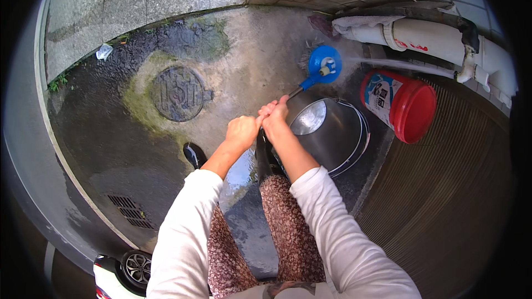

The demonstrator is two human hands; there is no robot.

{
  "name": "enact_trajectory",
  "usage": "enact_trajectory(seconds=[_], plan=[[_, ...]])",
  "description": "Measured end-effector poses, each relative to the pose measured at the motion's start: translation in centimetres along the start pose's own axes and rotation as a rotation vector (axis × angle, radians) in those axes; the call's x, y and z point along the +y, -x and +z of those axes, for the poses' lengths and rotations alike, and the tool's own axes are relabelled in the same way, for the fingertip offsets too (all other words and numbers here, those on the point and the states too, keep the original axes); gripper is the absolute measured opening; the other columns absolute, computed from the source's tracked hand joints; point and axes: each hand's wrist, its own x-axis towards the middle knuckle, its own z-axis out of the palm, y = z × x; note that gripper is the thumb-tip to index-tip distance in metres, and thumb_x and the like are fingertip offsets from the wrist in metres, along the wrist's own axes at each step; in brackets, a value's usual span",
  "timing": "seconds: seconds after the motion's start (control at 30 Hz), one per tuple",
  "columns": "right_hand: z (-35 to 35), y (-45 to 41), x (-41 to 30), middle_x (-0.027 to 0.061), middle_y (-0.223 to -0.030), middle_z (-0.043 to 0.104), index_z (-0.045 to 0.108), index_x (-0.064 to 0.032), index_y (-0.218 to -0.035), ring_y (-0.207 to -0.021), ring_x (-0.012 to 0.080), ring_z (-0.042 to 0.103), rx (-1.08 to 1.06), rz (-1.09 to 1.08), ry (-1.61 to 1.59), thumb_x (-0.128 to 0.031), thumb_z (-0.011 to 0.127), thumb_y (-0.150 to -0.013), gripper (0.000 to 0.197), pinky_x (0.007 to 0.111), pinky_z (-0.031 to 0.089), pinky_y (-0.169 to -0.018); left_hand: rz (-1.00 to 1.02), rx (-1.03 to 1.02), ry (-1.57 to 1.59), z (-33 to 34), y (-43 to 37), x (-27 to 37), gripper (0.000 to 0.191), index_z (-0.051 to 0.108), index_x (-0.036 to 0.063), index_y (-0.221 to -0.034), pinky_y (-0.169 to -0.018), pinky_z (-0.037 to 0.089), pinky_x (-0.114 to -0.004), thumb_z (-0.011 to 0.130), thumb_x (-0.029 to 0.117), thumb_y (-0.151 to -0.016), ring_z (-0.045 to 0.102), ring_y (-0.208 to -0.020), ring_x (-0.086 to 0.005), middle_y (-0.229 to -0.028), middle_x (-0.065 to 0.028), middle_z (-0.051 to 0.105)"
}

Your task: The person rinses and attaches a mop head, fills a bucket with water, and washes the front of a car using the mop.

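Observation:
Both my hands are wrapped around the thin handle of a mop, close together in front of my legs. My left hand grips nearer to me, and my right hand sits just beyond it. At the far end is the mop's round blue plastic head, with grey strands showing at its left edge. From a tap at the right, a jet of water shoots leftward to the mop head. A dark bucket with a wire handle stands by my right boot.
A red plastic bucket bearing a printed label lies tilted at the right. White pipe runs along the wall behind it. Wet concrete holds a round manhole cover and a drain grate. A car stands at the lower left.

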Motion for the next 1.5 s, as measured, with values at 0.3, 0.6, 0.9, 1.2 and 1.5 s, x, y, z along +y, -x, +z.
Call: enact_trajectory(seconds=[0.3, 0.6, 0.9, 1.2, 1.5], plan=[[-0.3, -1.2, 0.8, -0.0021, -0.041, 0.018, 0.026, -0.0142, -0.054, -0.031, 0.0129, 0.016, 0.016, 0.021, 0.192, -0.054, 0.032, -0.083, 0.05, 0.026, 0.016, -0.032, -0.094, 0.052, 0.056, 2.5, 0.4, 0.0, 0.056, 0.061, -0.0028, -0.066, -0.06, 0.047, -0.043, 0.031, 0.04, -0.087, 0.058, -0.062, -0.0375, -0.065, -0.0242, 0.057], [-0.5, -1.7, 0.1, -0.0018, -0.041, 0.018, 0.027, -0.0133, -0.058, -0.032, 0.0116, 0.016, 0.202, 0.098, 0.267, -0.053, 0.035, -0.083, 0.048, 0.024, 0.014, -0.031, -0.177, -0.012, 0.129, 3.2, 0.1, 0.1, 0.058, 0.061, -0.004, -0.065, -0.064, 0.046, -0.043, 0.032, 0.041, -0.086, 0.058, -0.067, -0.0368, -0.067, -0.0241, 0.057], [-2.0, -0.7, 3.0, -0.0018, -0.041, 0.02, 0.031, -0.0128, -0.06, -0.03, 0.0125, 0.017, 0.074, -0.062, 0.159, -0.055, 0.041, -0.08, 0.048, 0.026, 0.015, -0.029, -0.226, -0.158, 0.21, 3.6, 2.1, -2.0, 0.06, 0.062, -0.0015, -0.075, -0.07, 0.045, -0.044, 0.027, 0.045, -0.087, 0.058, -0.076, -0.036, -0.078, -0.0239, 0.058], [-2.1, -1.1, 3.5, -0.0028, -0.041, 0.017, 0.025, -0.0152, -0.053, -0.03, 0.0127, 0.016, 0.031, 0.028, 0.131, -0.061, 0.041, -0.076, 0.053, 0.026, 0.013, -0.03, -0.173, -0.03, 0.094, 2.6, 2.5, -2.2, 0.06, 0.062, -0.002, -0.067, -0.064, 0.047, -0.043, 0.028, 0.044, -0.087, 0.059, -0.067, -0.0364, -0.067, -0.0223, 0.058], [-3.1, -1.8, 1.8, -0.0038, -0.041, 0.02, 0.027, -0.0155, -0.058, -0.033, 0.0107, 0.02, 0.108, 0.087, 0.439, -0.054, 0.036, -0.082, 0.046, 0.026, 0.02, -0.034, -0.258, -0.126, 0.281, 3.7, 1.4, -0.4, 0.064, 0.06, -0.0033, -0.075, -0.059, 0.047, -0.041, 0.023, 0.048, -0.086, 0.06, -0.067, -0.034, -0.071, -0.0244, 0.058]])
